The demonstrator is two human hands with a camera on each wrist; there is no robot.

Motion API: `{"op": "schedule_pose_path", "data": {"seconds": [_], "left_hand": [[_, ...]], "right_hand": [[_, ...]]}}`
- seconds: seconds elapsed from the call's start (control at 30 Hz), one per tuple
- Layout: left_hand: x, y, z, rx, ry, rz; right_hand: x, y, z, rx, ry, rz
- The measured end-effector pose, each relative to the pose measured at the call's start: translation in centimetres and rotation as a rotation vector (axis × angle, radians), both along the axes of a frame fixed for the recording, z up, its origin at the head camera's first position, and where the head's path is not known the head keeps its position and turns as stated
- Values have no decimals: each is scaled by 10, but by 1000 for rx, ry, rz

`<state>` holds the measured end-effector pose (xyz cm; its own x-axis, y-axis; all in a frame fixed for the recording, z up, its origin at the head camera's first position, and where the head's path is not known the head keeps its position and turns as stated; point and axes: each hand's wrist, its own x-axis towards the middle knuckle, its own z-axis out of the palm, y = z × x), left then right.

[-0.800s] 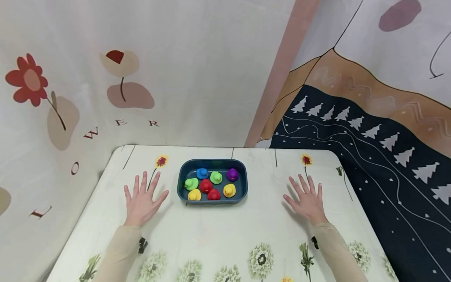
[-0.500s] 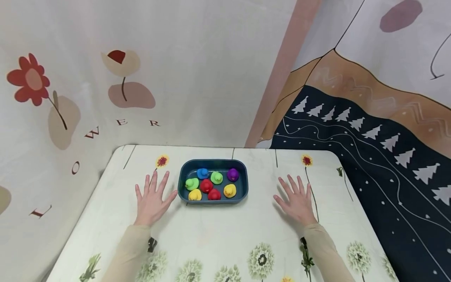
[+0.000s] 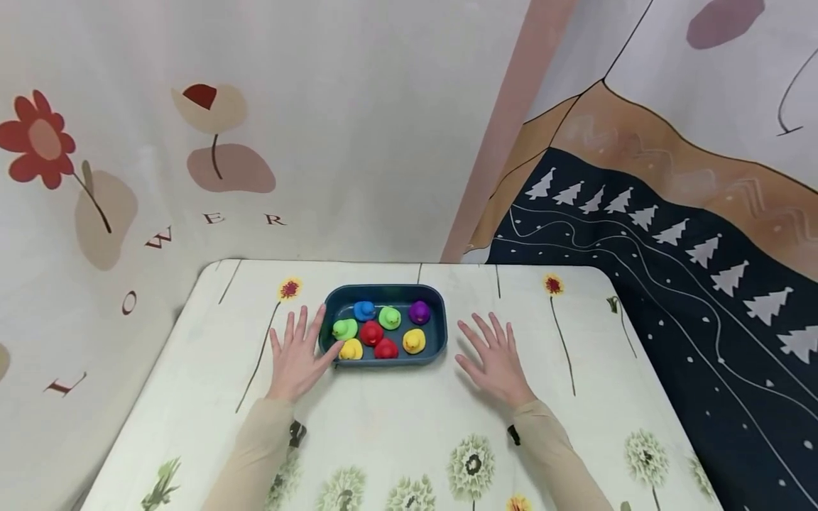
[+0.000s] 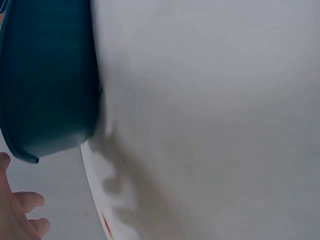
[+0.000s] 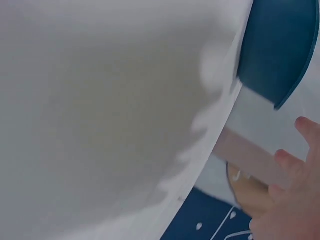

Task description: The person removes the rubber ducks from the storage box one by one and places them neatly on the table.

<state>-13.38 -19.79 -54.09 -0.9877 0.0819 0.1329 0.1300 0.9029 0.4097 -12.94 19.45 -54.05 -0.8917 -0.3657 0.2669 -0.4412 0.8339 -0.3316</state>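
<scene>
A dark blue rectangular tray (image 3: 409, 361) sits on the table and holds several small toy ducks: a blue duck (image 3: 364, 310), a purple duck (image 3: 419, 312), and green, red and yellow ones. My left hand (image 3: 297, 363) hovers at the tray's left side, fingers spread; its thumb overlaps the front left corner in the head view. To the right of the tray, a short gap away, my right hand (image 3: 498, 364) has its fingers spread too. Neither hand holds anything. Both wrist views show fingers near the outer wall of the tray (image 4: 50, 75); whether the left ones touch it I cannot tell.
The table (image 3: 396, 411) has a white cloth printed with flowers. Behind it hangs a pale curtain (image 3: 358, 142), and to the right a dark cloth with white trees (image 3: 677, 305). A black band (image 3: 297, 433) shows at the left wrist.
My left hand has moved right, up to the tray's left side. My right hand has moved left, closer to the tray. The tray and ducks stay put; the head view has shifted slightly.
</scene>
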Motion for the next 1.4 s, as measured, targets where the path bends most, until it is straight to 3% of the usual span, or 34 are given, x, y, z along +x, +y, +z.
{"op": "schedule_pose_path", "data": {"seconds": [0.27,0.53,0.7,0.93,1.13,1.4], "left_hand": [[-12,10,3,34,-76,-7],[-15,11,-1,80,-114,-14],[-16,11,0,143,-175,-15],[-16,12,5,199,-273,-39],[-16,10,4,278,-310,-62],[-17,8,2,350,-361,-49]], "right_hand": [[-6,-33,3,-37,28,98],[-10,-59,8,-48,14,156],[-13,-70,8,-54,4,180],[-18,-79,-1,-53,-23,168],[-21,-84,-7,-107,-37,153],[-24,-88,-2,-105,-113,121]]}}
